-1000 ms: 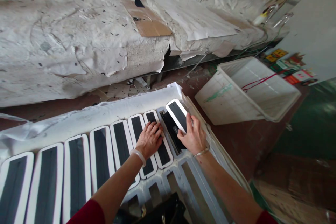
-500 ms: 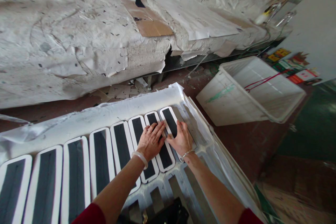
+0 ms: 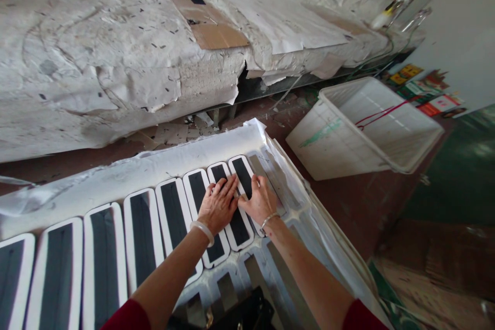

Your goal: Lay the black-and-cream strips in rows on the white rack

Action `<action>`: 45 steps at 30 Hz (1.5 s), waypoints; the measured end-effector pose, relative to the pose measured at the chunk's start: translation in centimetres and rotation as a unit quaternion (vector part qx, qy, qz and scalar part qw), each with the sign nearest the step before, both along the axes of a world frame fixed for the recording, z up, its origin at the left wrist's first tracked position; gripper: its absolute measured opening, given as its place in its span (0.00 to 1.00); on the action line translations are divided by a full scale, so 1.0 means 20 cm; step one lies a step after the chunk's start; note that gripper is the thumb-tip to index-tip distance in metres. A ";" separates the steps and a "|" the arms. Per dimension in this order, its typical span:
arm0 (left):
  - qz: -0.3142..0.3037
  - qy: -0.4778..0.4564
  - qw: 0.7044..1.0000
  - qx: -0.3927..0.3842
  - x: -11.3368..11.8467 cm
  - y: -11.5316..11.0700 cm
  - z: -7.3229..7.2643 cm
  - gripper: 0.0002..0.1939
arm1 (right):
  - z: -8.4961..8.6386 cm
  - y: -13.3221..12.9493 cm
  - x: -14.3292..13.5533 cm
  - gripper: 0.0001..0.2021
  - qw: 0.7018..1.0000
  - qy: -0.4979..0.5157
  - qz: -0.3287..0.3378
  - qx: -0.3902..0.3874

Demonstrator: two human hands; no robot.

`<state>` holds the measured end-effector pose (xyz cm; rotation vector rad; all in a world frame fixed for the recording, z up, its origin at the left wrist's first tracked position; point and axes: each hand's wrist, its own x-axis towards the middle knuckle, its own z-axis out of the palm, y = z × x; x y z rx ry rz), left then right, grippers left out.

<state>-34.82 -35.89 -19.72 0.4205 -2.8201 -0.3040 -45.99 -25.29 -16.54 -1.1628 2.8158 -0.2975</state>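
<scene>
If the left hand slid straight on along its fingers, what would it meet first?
The left hand would likely meet the rightmost white-rimmed panel, just past its fingertips, though depth there is unclear.

On my camera feed I see dark red sleeves on both arms, the left sleeve (image 3: 129, 315) and the right sleeve (image 3: 360, 316) each ending in a plain edge and leaving the forearms bare. Above my left hand (image 3: 218, 206) sits a smooth, thick, rounded white bangle (image 3: 206, 230), while by my right hand (image 3: 260, 200) I make out a thinner, silvery bracelet (image 3: 266, 221), with a small mark on the wrist beside it. Low at my waist there's something black (image 3: 247, 313) with gold-toned fittings, though I can't tell whether it's worn.
</scene>
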 end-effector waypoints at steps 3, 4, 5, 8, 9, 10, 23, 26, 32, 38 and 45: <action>-0.001 0.000 1.000 0.001 0.00 0.00 0.00 0.26 | 0.01 0.00 -0.01 0.28 1.000 -0.005 0.025 0.016; -0.002 0.000 1.000 0.001 0.00 0.00 0.00 0.26 | 0.02 0.01 -0.01 0.27 0.999 -0.004 0.032 0.020; -0.002 0.000 1.000 0.002 -0.01 0.00 0.00 0.26 | 0.02 0.01 -0.02 0.26 0.999 -0.003 0.039 0.024; 0.000 0.001 1.000 0.005 -0.01 0.00 0.00 0.25 | 0.01 0.03 -0.04 0.25 0.998 0.001 0.054 0.025; 0.001 0.001 1.000 0.007 -0.01 0.00 0.00 0.25 | 0.00 0.04 -0.04 0.25 0.998 0.002 0.057 0.022; 0.002 0.000 1.000 0.008 -0.01 0.01 0.00 0.25 | -0.01 0.04 -0.04 0.25 0.998 0.003 0.057 0.017; 0.038 0.001 0.999 0.027 -0.06 0.09 -0.01 0.27 | -0.13 0.09 0.10 0.23 0.999 0.032 -0.005 -0.033; 0.017 -0.008 0.999 0.040 -0.06 0.08 -0.03 0.30 | -0.09 0.12 0.09 0.23 0.999 0.010 -0.009 -0.038; 0.010 -0.021 0.998 0.061 -0.06 0.08 -0.07 0.32 | 0.09 0.51 0.25 0.20 0.985 -0.137 0.006 -0.103; 0.005 -0.026 0.998 0.065 -0.06 0.08 -0.06 0.32 | 0.27 0.81 0.57 0.14 0.920 -0.328 0.213 -0.027; 0.002 -0.033 0.997 0.076 -0.06 0.08 -0.06 0.33 | 0.26 0.80 0.60 0.19 0.907 -0.338 0.249 0.038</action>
